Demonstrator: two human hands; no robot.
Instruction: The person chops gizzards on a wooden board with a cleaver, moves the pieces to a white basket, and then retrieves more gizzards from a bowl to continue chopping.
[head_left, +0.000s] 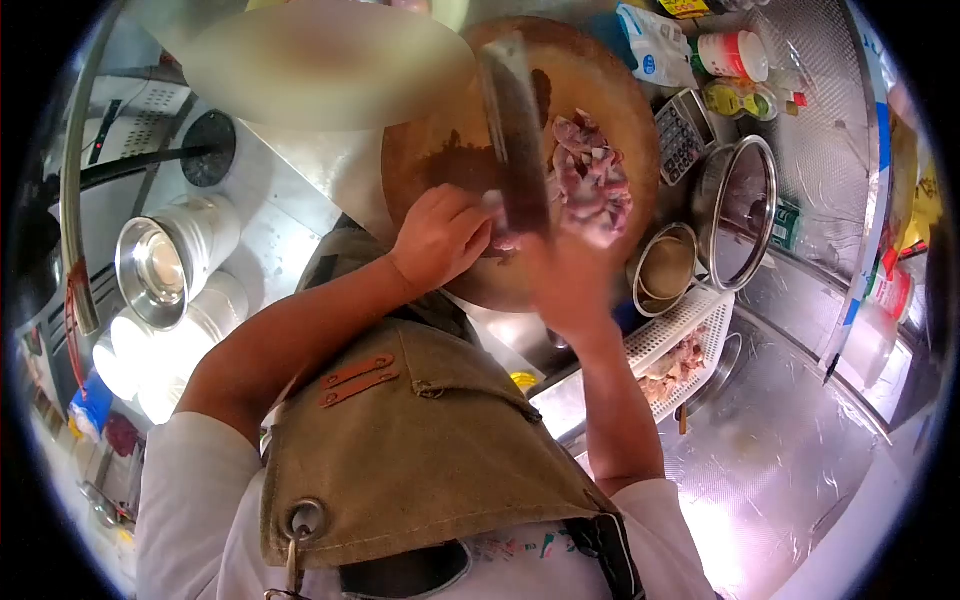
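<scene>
My right hand (575, 285), blurred by motion, grips a cleaver (515, 130) whose wide dark blade stands over a round wooden chopping board (620, 90). To its left, my left hand (440, 238) has its fingers curled on a small piece of raw meat (503, 240) close beside the blade. Part of that piece is hidden by the fingers and the cleaver. A heap of chopped raw meat (592, 185) lies on the board to the right of the blade. Dark wet patches mark the wood.
A large pale blurred round shape (330, 65) fills the upper left. Right of the board are a calculator (683, 135), a steel pot (745, 210), a small bowl (665, 268) and a white plastic basket (715, 335) containing meat. Steel containers (160, 262) stand at left.
</scene>
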